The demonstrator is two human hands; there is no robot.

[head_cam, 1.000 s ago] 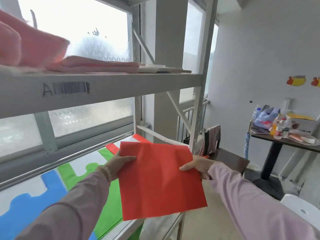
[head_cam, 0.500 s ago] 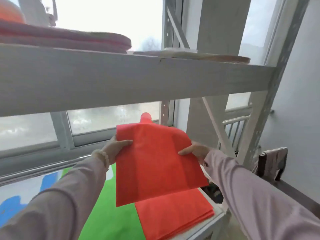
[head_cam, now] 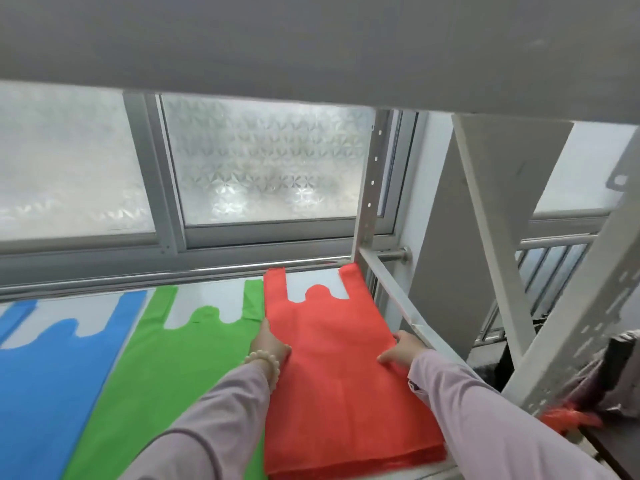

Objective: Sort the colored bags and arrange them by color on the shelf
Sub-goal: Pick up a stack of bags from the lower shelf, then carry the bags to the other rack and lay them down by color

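Lower shelf, white, smooth; bare board shows only through the handle cut-outs of the bags.

Three lots of vest-type carrier bags lie flat side by side, handles toward the window:
- blue bags, lower left of frame, matte;
- green bags, centre left, their right edge touching the red lot;
- red bags, centre, a stack of several layers (the layered edge shows at the bottom), fine woven-looking texture, two strap handles with a rounded tab between them.

Left hand: flat on the left edge of the red stack, at the seam with the green; fingers stretched toward the handles, gripping nothing. White bead bracelet at the wrist.

Right hand: on the right edge of the red stack, fingers spread and pressing down, not curled round it.

Both sleeves pale mauve.

Upper part of frame: underside of the grey upper shelf. Behind: frosted window with a star-pattern texture, aluminium frame. Perforated white metal upright at the right rear corner of the red stack.
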